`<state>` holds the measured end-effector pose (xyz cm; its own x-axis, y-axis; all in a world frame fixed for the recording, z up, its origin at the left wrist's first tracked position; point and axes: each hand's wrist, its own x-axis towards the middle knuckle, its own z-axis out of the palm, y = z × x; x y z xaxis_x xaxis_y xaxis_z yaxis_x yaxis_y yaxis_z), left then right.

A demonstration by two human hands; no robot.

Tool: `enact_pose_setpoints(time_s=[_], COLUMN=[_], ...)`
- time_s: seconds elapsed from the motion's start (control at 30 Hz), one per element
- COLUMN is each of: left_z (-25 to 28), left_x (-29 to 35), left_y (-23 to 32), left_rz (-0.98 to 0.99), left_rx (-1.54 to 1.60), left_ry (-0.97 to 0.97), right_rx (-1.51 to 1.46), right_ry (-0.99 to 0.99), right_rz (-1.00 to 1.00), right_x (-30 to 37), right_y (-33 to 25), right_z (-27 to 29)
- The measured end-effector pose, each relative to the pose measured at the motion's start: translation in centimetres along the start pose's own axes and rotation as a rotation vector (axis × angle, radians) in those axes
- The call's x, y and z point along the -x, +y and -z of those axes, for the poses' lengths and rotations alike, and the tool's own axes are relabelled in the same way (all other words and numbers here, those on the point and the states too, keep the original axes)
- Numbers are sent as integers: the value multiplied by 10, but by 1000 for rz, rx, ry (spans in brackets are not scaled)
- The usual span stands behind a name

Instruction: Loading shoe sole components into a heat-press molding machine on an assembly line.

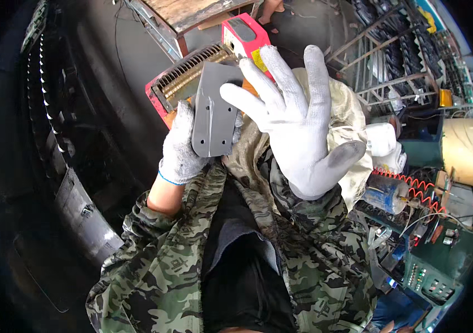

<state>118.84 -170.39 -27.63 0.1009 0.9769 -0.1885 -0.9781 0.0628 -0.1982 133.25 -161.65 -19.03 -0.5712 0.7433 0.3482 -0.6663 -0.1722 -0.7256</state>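
Observation:
A dark grey, folded metal plate (214, 119) with several small round holes is tilted up in front of my chest. My left hand (182, 145), in a white knit glove, grips it by its lower left side, and fingertips show past its right edge. Raised close to the camera is my right hand (297, 116), also gloved, with its fingers spread and its palm showing. Its forefinger and thumb look free of anything; another fingertip overlaps the plate's upper right edge in the picture, and I cannot tell whether they touch.
Behind the plate stands a red machine (246, 36) with a ridged metal bed. A wooden-topped table (192, 12) is beyond it. Pale sacking (350, 111) lies right of my right hand. Metal racks (392, 83), a red coiled hose (414, 186) and a green control box (433, 283) line the right side.

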Motion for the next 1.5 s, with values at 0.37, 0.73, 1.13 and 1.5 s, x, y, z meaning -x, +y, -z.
enact_pose_setpoints(time_s=[0.37,0.73,1.13,1.5], left_z=[-35,-41,-36,-44], left_x=[-2,-13,-14,-12], left_y=[-14,-22,-10,-2], left_rz=[-386,-672,-280,-321], left_rx=[-1344,-1715,-917,-933], left_ry=[171,147,142,213], right_rx=[524,915,506,432], right_ry=[-147,-515,159,257], right_rz=[68,125,-18,92], right_x=[-4,-22,-27,-29], right_y=[11,15,12,8], right_z=[21,32,4,7])
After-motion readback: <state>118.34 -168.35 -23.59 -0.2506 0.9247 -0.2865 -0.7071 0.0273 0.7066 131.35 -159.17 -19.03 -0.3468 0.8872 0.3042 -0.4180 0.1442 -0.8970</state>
